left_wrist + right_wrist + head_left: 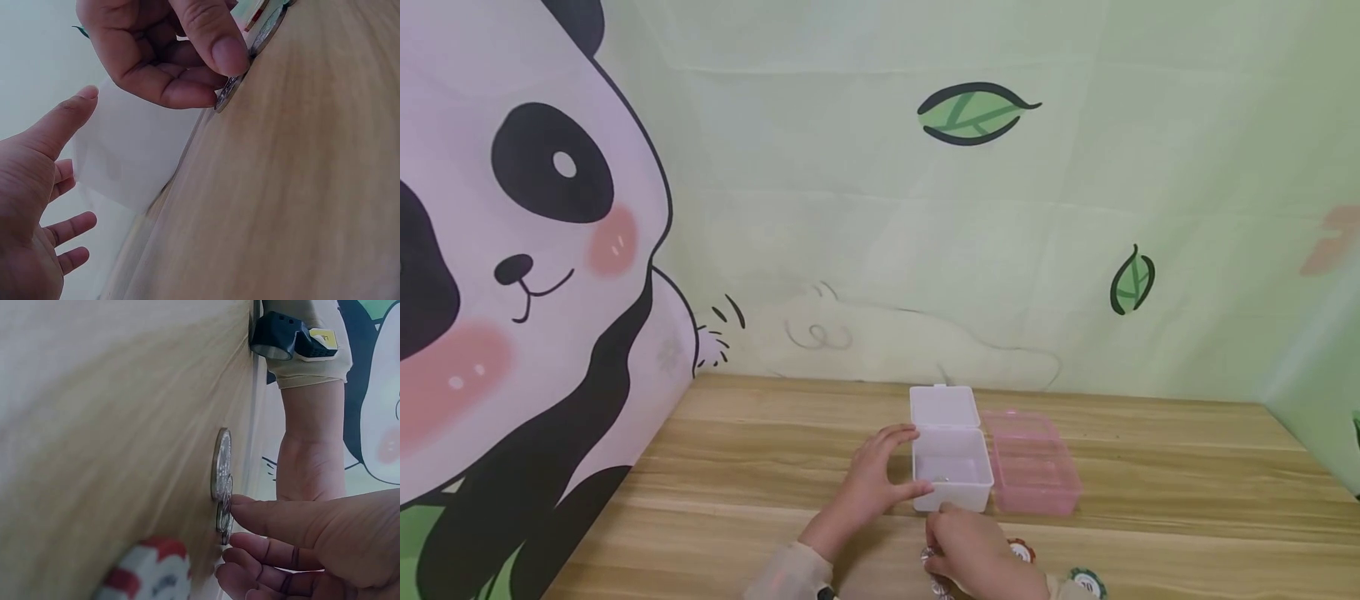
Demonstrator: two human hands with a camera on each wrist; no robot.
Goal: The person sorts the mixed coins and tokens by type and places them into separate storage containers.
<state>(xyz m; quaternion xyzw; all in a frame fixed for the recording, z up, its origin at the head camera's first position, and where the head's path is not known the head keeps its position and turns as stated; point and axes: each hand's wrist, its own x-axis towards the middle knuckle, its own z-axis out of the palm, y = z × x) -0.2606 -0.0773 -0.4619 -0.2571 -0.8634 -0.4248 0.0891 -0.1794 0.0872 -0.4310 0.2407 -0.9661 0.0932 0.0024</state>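
A white plastic box (952, 499) stands on the table with its lid (943, 407) flipped back. Along its left side my left hand (874, 477) rests with spread fingers, the fingertips at the rim and the thumb over the front corner. Something small and shiny (942, 479) lies inside. Just in front of the box, my right hand (972, 546) pinches a silver coin (230, 92) at the table surface between thumb and curled fingers. Other silver coins (222, 464) lie flat beside it, some overlapping.
A translucent pink box (1037, 496) stands right of the white one. A red-and-white poker chip (1022, 549) and a green-and-white poker chip (1087, 582) lie to the right of my right hand. Behind the wooden table (1187, 475) hangs a printed green cloth (850, 167).
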